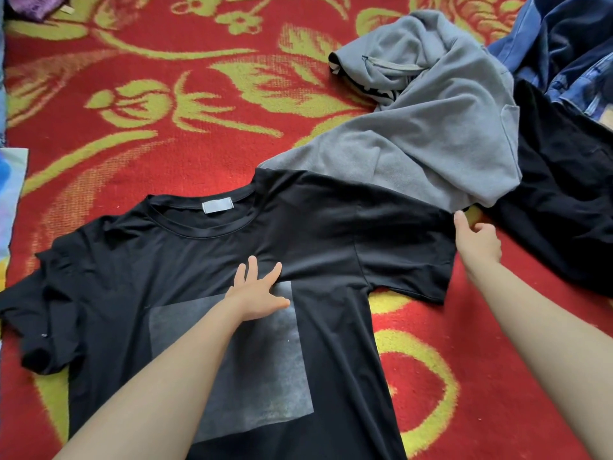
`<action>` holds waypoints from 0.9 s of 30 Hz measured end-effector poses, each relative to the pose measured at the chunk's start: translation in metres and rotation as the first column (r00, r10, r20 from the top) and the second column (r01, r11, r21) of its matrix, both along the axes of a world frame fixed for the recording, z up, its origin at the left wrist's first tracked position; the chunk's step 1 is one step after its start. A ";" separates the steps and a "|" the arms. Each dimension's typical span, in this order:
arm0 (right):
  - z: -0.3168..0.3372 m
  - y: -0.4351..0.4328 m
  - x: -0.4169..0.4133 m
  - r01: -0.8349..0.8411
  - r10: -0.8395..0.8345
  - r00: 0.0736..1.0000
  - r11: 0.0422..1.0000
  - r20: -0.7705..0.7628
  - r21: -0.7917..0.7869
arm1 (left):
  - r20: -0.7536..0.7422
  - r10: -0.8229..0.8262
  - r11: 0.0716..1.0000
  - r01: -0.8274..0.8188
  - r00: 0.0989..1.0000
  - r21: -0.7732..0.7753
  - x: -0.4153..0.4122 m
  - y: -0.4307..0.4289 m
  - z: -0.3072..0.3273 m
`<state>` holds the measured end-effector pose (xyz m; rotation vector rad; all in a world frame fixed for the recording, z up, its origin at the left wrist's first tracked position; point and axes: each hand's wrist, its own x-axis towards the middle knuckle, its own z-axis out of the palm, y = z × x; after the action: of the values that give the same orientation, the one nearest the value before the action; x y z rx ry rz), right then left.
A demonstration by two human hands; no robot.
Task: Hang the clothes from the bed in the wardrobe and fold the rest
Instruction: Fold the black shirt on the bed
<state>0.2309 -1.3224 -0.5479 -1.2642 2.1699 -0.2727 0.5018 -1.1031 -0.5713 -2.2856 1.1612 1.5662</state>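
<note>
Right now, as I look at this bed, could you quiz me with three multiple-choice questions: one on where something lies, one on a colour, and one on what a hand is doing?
1. Where does the crumpled grey fleece sweatshirt lie?
A) against the far shoulder of the black cotton T-shirt
B) on its print
C) in a hand

2. What colour is the square print on the T-shirt?
A) red
B) grey
C) blue

3. What is the left hand doing?
A) gripping a hanger
B) making a fist
C) pressing flat on the shirt's chest

Answers:
1 A, its edge meets the shoulder.
2 B, a pale grey square shows on the black cloth.
3 C, the fingers are straight and spread on the cloth.
</note>
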 end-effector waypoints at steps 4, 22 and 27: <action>-0.016 0.024 -0.008 -0.086 0.084 0.996 0.988 0.020 0.131 | 0.006 -0.004 1.000 0.004 1.000 0.005 0.001 0.000 -0.002; -0.011 0.061 -0.011 0.115 -0.197 0.873 0.972 0.446 0.206 | 0.043 -0.022 1.000 0.022 0.999 0.004 -0.001 0.001 -0.005; 0.023 0.068 0.018 -0.004 0.095 0.844 0.985 0.527 -0.172 | 0.030 0.061 0.998 -0.060 0.998 -0.007 -0.001 -0.001 -0.003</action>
<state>0.2487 -1.2539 -0.5245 -1.1559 1.6543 -0.7088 0.5005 -1.1043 -0.5744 -2.3614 1.1014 1.5447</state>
